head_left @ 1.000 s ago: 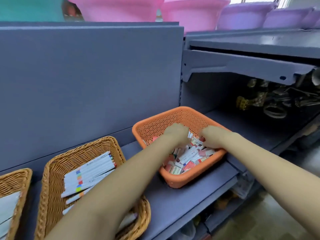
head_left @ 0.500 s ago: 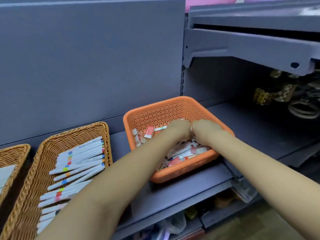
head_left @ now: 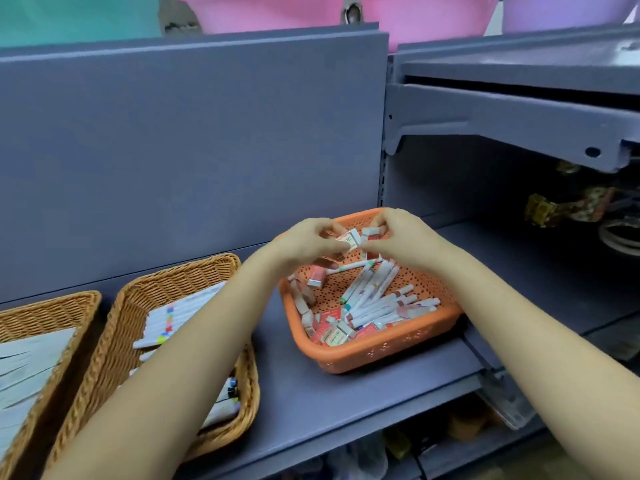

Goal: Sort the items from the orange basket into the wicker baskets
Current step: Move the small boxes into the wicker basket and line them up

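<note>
Orange perforated plastic forms the source basket [head_left: 374,351], which sits on the grey metal shelf [head_left: 311,393] to the right of two wicker baskets. I note both hands raised over its far rim: my left hand [head_left: 304,242] and my right hand [head_left: 401,237] meet there, fingers curled, and between them they pinch small red-and-white boxes [head_left: 349,240], the left holding one and the right another beside it [head_left: 371,232]. I judge the hands are brought together so that the boxes can be gathered into one hold before being carried across. Below them the basket floor holds a loose mix: white cylindrical markers [head_left: 374,299] with coloured caps lying at all angles, and more of the same flat cardboard boxes [head_left: 329,332] heaped toward the near corner. The nearer wicker basket [head_left: 110,341], tightly woven and stiff-walled, already holds markers laid parallel [head_left: 162,323], which suggests one sort per basket. The far-left wicker basket [head_left: 52,306] holds flat pale items I cannot identify. In my judgement the sorting is only part done, since many pieces remain in the orange basket. The boxes look light and sharp-cornered, easy to pinch but apt to slip if several are stacked in one hold.
</note>
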Demonstrator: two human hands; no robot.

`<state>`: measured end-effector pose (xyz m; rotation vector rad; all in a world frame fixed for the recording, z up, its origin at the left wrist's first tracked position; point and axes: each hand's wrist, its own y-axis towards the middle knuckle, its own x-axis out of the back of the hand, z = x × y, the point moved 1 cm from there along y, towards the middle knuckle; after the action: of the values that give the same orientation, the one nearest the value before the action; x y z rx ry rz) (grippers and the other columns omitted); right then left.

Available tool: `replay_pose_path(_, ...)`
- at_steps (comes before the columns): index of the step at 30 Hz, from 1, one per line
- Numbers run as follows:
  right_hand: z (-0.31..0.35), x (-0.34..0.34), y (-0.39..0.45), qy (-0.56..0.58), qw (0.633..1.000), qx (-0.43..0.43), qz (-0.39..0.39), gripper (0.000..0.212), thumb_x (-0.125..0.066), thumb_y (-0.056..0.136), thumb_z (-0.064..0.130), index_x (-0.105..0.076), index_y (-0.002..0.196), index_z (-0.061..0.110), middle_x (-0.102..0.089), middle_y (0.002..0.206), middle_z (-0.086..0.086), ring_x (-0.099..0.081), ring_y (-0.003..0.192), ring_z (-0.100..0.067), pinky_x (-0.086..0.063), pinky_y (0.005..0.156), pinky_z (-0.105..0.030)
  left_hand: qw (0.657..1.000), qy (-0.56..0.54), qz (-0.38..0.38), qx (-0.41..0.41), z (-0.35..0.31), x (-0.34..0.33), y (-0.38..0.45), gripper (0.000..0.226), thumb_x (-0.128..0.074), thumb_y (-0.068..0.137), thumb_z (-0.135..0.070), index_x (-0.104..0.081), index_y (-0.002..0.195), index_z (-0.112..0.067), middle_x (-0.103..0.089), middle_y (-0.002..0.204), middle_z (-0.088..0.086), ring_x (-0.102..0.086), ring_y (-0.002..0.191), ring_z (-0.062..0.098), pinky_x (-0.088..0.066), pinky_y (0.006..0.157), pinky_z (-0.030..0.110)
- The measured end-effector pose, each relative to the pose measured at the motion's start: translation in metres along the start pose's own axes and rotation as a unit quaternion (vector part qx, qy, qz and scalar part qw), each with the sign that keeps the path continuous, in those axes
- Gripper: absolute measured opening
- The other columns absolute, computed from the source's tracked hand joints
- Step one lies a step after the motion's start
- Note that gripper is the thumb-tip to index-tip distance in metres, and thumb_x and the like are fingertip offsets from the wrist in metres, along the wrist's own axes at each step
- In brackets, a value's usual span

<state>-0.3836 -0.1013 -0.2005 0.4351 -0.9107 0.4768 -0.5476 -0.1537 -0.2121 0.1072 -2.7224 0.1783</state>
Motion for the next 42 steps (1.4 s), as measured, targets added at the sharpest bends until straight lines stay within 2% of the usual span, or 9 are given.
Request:
replay_pose_path(5, 0.040, -0.011, -0.008, 0.321, 0.946, -0.035, 0.032, 0.032, -0.063, 0.089, 0.027, -0.049, 0.109, 0.006, -0.064, 0.095, -0.004, -0.067, 0.078, -0.010, -0.054, 0.059, -0.015, 0.997, -0.039, -0.065, -0.027, 0.010, 0.040, -0.046, 0.024, -0.063, 0.091, -0.013, -0.064, 0.114, -0.016, -0.067, 0.107, 0.013, -0.065, 0.089, 0.014, -0.055, 0.083, 0.027)
replay_pose_path(11, 0.081, -0.057, -0.015, 0.505, 0.861, -0.029, 0.047, 0.025, -0.061, 0.090, 0.014, -0.048, 0.108, 0.002, -0.063, 0.097, -0.016, -0.067, 0.082, -0.021, -0.059, 0.066, -0.026, 0.991, -0.079, -0.097, -0.036, 0.023, 0.061, -0.096, 0.025, -0.061, 0.090, -0.005, -0.063, 0.111, -0.017, -0.068, 0.098, 0.000, -0.066, 0.080, 0.003, -0.055, 0.075, 0.020)
replay_pose_path(15, 0.105, -0.083, -0.021, 0.544, 0.837, -0.006, 0.046, 0.021, -0.057, 0.091, 0.006, -0.055, 0.112, 0.008, -0.061, 0.100, -0.010, -0.065, 0.089, -0.023, -0.058, 0.070, -0.023, 0.986, -0.086, -0.144, -0.004, 0.035, 0.069, -0.116, 0.020, -0.064, 0.088, -0.008, -0.061, 0.107, -0.014, -0.070, 0.095, 0.007, -0.066, 0.085, 0.014, -0.053, 0.083, 0.029)
replay_pose_path(18, 0.117, -0.095, -0.024, 0.558, 0.827, -0.008, 0.065, 0.025, -0.052, 0.094, 0.005, -0.053, 0.117, 0.014, -0.060, 0.099, -0.002, -0.064, 0.084, -0.016, -0.056, 0.068, -0.020, 0.979, -0.104, -0.176, 0.007, 0.045, 0.076, -0.127, 0.017, -0.059, 0.088, 0.001, -0.058, 0.099, -0.012, -0.069, 0.085, 0.005, -0.064, 0.067, 0.007, -0.049, 0.063, 0.013)
replay_pose_path(20, 0.123, -0.100, -0.025, 0.538, 0.840, -0.025, 0.063, 0.026, -0.050, 0.095, 0.008, -0.050, 0.120, 0.014, -0.059, 0.095, 0.001, -0.063, 0.078, -0.013, -0.051, 0.063, -0.019, 0.973, -0.122, -0.196, 0.012, 0.050, 0.080, -0.134, 0.017, -0.059, 0.088, 0.001, -0.055, 0.097, -0.012, -0.065, 0.083, 0.003, -0.063, 0.065, 0.004, -0.047, 0.057, 0.009)
replay_pose_path(28, 0.128, -0.113, -0.039, 0.392, 0.919, -0.007, 0.048, 0.023, -0.044, 0.099, 0.020, -0.067, 0.099, 0.017, -0.067, 0.089, 0.002, -0.054, 0.078, -0.011, -0.039, 0.060, -0.021, 0.959, -0.224, -0.171, -0.036, 0.070, 0.093, -0.167, 0.033, -0.061, 0.086, 0.003, -0.061, 0.113, -0.016, -0.068, 0.101, 0.006, -0.067, 0.091, 0.015, -0.055, 0.078, 0.022)
replay_pose_path(33, 0.131, -0.117, -0.052, 0.458, 0.885, -0.009, 0.087, 0.013, -0.049, 0.097, 0.016, -0.062, 0.097, 0.013, -0.064, 0.076, -0.004, -0.056, 0.059, -0.006, -0.042, 0.049, -0.016, 0.961, -0.218, -0.169, -0.014, 0.083, 0.092, -0.178, 0.022, -0.065, 0.086, -0.005, -0.062, 0.105, -0.015, -0.068, 0.097, 0.007, -0.067, 0.074, 0.011, -0.055, 0.063, 0.020)
replay_pose_path(36, 0.132, -0.122, -0.055, 0.473, 0.874, -0.020, 0.106, 0.010, -0.057, 0.091, 0.011, -0.065, 0.098, 0.009, -0.065, 0.080, -0.007, -0.061, 0.063, -0.009, -0.049, 0.055, -0.016, 0.960, -0.231, -0.154, 0.011, 0.088, 0.091, -0.181, 0.026, -0.066, 0.085, -0.004, -0.060, 0.110, -0.009, -0.069, 0.089, 0.009, -0.066, 0.062, 0.011, -0.053, 0.056, 0.017)
replay_pose_path(42, 0.129, -0.121, -0.063, 0.475, 0.869, 0.000, 0.139, 0.028, -0.068, 0.079, -0.001, -0.065, 0.102, 0.015, -0.067, 0.105, -0.009, -0.068, 0.081, -0.019, -0.058, 0.077, -0.026, 0.926, -0.360, -0.111, 0.034, 0.092, 0.085, -0.188, 0.023, -0.060, 0.084, 0.009, -0.062, 0.103, -0.002, -0.072, 0.086, 0.013, -0.071, 0.071, 0.016, -0.056, 0.061, 0.016)
